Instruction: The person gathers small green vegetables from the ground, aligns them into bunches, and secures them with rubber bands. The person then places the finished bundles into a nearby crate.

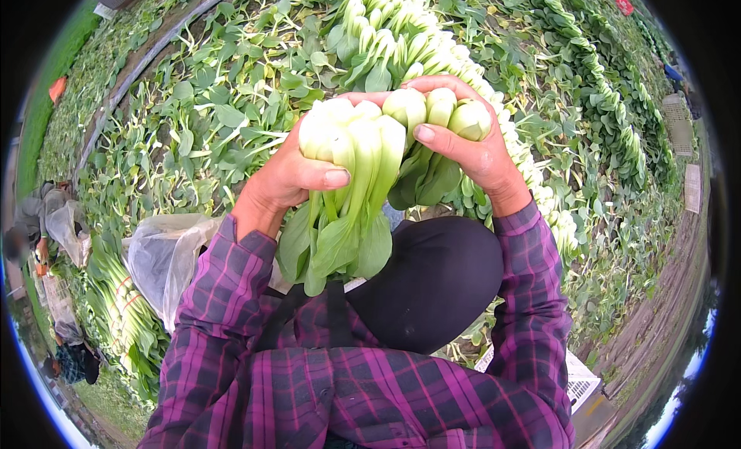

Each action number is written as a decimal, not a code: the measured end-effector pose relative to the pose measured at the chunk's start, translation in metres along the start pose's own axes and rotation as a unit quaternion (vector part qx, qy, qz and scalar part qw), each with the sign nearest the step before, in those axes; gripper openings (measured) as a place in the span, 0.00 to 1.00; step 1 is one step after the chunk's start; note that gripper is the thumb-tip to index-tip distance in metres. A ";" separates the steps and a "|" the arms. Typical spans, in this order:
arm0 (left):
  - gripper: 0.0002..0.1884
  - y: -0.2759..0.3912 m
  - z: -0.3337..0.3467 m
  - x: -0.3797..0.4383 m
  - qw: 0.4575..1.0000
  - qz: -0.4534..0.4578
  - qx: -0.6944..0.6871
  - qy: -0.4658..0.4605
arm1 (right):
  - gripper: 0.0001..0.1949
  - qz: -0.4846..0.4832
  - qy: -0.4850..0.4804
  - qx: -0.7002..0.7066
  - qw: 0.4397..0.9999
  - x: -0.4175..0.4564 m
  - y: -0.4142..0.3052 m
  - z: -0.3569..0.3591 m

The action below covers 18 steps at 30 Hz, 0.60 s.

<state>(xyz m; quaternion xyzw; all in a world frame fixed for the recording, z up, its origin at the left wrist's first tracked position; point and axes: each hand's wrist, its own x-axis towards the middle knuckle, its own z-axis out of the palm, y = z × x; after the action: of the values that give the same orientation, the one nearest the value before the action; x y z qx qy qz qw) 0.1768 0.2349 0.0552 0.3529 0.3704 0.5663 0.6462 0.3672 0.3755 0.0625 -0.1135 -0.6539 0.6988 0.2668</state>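
My left hand (295, 174) grips a bunch of bok choy (359, 154), its pale bases up and its green leaves hanging over my lap. Beside it, my right hand (472, 142) is closed around a smaller cluster of bok choy (431, 116), with the thumb across the stems. The two bunches are side by side, and their bases seem to touch. Just beyond my hands runs a long row of harvested bok choy (428, 38) lying on the ground, bases together. Some fingers of both hands are hidden behind the stems.
Loose leaves (231, 113) cover the soil ahead. Bundles of bok choy tied with red bands (124, 301) lie at my left, near plastic sheeting (168, 258) over my leg. Other people (75, 362) work at far left. A white crate (579, 379) is behind my right arm.
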 end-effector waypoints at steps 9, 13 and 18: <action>0.55 0.040 0.015 -0.028 0.996 0.074 0.051 0.023 | 0.18 0.010 0.098 -0.022 0.995 0.001 -0.055 0.027; 0.51 0.054 0.016 -0.040 0.973 0.160 0.130 0.103 | 0.17 -0.041 0.147 -0.113 0.982 -0.008 -0.068 0.062; 0.49 0.049 0.040 -0.052 0.926 0.275 0.199 0.163 | 0.19 -0.125 0.254 -0.122 0.951 -0.015 -0.052 0.118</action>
<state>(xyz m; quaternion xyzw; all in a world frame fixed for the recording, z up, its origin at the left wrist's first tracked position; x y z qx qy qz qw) 0.1847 0.1875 0.1217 0.4650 0.4638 0.6863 0.3125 0.3316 0.2671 0.1245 -0.2361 -0.6536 0.5232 0.4932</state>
